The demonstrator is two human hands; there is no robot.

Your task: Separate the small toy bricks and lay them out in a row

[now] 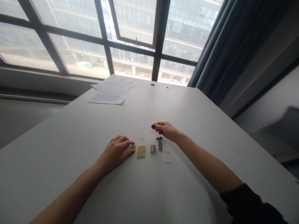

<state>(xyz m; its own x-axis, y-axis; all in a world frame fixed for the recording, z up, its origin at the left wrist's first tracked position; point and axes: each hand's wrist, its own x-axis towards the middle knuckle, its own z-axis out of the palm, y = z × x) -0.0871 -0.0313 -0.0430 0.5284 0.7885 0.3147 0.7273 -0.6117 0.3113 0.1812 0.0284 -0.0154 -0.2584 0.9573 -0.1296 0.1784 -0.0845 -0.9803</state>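
My left hand (119, 151) rests on the table, its thumb and index finger on either side of a small tan building brick (133, 147). Just right of it lies a larger yellow studded building plate (141, 151). Further right are a yellow and grey brick block (152, 148), grey brick pieces (160, 146) with a black part on top, and white or clear pieces (165, 146). My right hand (165, 129) is raised beyond these pieces, pinching a small dark brick (153, 127) between thumb and fingers.
Printed paper sheets (109, 93) lie at the far left of the white table (187, 109). A dark round spot (152, 84) and a small item (168, 87) are near the far edge. Windows stand behind the table, and a blue-grey curtain (224, 46) hangs at the right.
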